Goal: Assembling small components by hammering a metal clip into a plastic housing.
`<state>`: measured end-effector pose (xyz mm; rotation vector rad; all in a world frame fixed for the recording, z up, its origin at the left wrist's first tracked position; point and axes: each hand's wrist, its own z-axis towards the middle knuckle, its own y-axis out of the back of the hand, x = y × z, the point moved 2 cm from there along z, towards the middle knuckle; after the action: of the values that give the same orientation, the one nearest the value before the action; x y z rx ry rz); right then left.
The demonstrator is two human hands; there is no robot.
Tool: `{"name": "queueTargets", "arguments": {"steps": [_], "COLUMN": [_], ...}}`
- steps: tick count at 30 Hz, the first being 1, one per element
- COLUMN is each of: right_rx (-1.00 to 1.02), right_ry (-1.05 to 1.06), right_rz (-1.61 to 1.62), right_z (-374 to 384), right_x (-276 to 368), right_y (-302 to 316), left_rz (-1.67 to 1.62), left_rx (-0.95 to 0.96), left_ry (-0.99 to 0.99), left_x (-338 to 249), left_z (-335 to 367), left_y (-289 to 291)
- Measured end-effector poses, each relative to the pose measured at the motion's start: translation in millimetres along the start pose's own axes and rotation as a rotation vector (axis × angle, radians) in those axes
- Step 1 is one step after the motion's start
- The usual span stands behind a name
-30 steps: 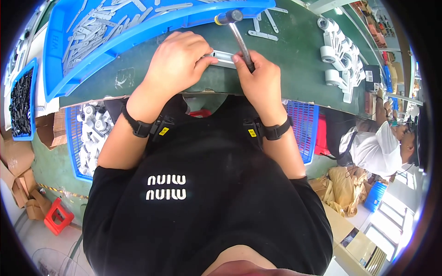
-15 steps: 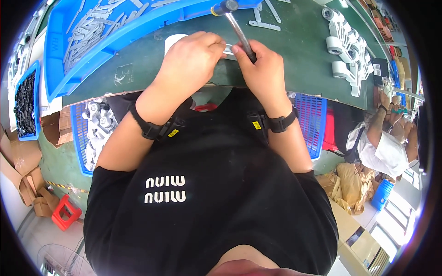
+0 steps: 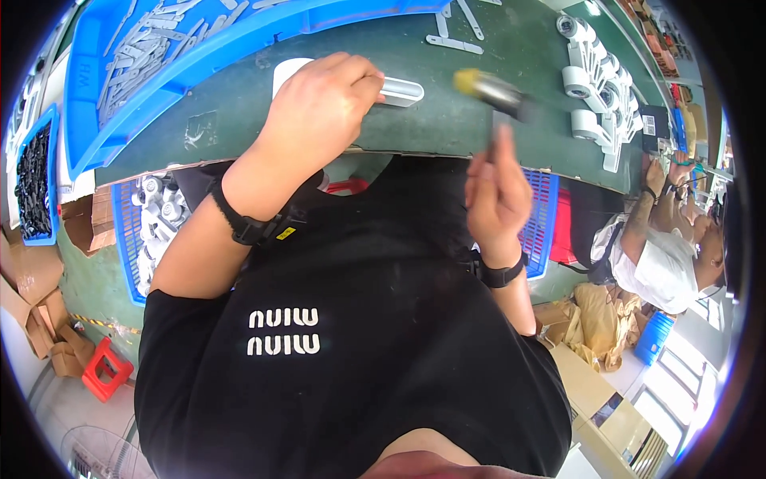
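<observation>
On the green table, my left hand [image 3: 323,100] is closed on a white plastic part, pressing it down; its rounded end shows left of the hand and its long slotted arm [image 3: 403,93] sticks out to the right. My right hand [image 3: 501,203] is wrapped round the handle of a hammer, held over the table's front edge. The hammer [image 3: 496,92] has a metal head with a yellow end and is smeared by motion, apart from the white part. My fingertips on the left hide the middle of the part.
A blue tray [image 3: 199,70] of grey flat strips lies at the far left, with several loose strips [image 3: 455,44] beside it. White parts [image 3: 602,92] with round ends are stacked at right. Blue baskets [image 3: 128,239] sit below the table edge. Another person [image 3: 658,259] works at far right.
My right hand has moved right and back from the white part, swinging the hammer over to the right. More of the part's arm shows now. My left hand stays on it.
</observation>
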<state>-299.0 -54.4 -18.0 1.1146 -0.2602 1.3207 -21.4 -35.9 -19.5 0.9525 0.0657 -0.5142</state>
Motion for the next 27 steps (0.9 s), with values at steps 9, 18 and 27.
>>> {"name": "queueTargets", "arguments": {"steps": [9, 18, 27], "right_rx": [-0.017, 0.088, 0.071], "right_ry": [-0.197, -0.153, -0.222], "right_rz": [0.169, 0.234, 0.184], "right_z": [-5.9, 12.1, 3.6], "right_x": [12.5, 10.1, -4.4], "right_y": [-3.9, 6.4, -2.7], "left_rz": [-0.01, 0.012, 0.0], "left_rx": [-0.006, 0.032, 0.318], "left_ry": [0.026, 0.08, -0.065], "left_x": [1.0, -4.9, -16.5], "left_z": [-2.2, 1.2, 11.7], "left_y": [-2.1, 6.1, 25.2]}}
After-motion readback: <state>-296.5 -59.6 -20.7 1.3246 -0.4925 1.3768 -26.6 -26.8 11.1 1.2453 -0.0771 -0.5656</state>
